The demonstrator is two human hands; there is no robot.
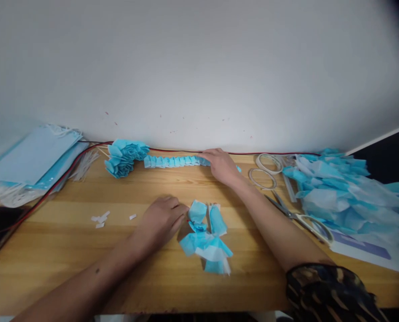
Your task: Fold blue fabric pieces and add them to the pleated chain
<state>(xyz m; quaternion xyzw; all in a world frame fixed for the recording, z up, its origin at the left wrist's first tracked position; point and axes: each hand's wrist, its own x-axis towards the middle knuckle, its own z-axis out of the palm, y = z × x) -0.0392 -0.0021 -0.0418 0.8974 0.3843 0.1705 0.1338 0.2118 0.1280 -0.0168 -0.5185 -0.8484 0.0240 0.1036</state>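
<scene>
My left hand rests low over the table, fingers curled and pressed together, the tips against a bunched light-blue fabric piece. Just right of it lies a folded blue piece, and below are loose blue and white petals. Near the wall, my right hand is closed over the right end of a row of folded blue pieces; its thumb is hidden and its fingertips are on the row. Left of that row are finished-looking blue fabric flowers with ruffled layers.
Blue face masks are stacked at far left, by white strips. White scraps lie left. On the right are tape rolls, scissors and a heap of blue petals. A red-black cable follows the wall.
</scene>
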